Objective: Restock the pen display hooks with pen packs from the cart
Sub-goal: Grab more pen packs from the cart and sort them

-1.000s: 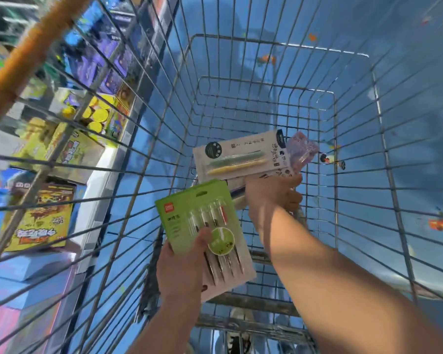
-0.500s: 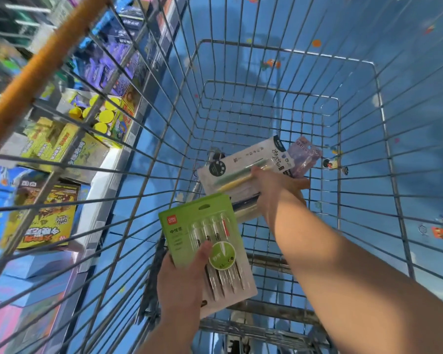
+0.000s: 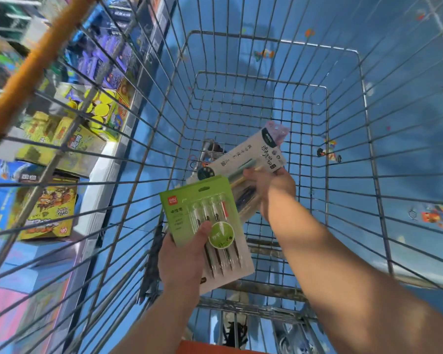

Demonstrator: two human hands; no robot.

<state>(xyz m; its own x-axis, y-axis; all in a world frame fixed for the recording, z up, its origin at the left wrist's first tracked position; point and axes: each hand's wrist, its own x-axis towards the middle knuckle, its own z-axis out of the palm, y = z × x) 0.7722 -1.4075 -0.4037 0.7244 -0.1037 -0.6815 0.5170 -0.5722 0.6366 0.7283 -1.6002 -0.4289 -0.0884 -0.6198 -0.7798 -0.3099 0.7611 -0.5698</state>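
I look down into a wire shopping cart (image 3: 343,154). My left hand (image 3: 184,259) grips a green-and-white pen pack (image 3: 202,213) by its lower left corner, thumb on its front, above the cart's near end. My right hand (image 3: 271,187) is closed on a small stack of white pen packs (image 3: 251,157), tilted up to the right inside the cart. A pale pink clear pack (image 3: 276,131) sticks out behind the top of that stack. The display hooks are out of view.
The cart's orange handle (image 3: 33,65) runs up the left. Beyond the left wire wall stand shelves with yellow boxed goods (image 3: 49,210) and yellow-lidded tubs (image 3: 100,108). The floor under the cart is blue (image 3: 407,111) with small coloured specks.
My right hand has lifted the white packs and tilted them up to the right. The left hand keeps the green pack nearly still. My view has shifted slightly.
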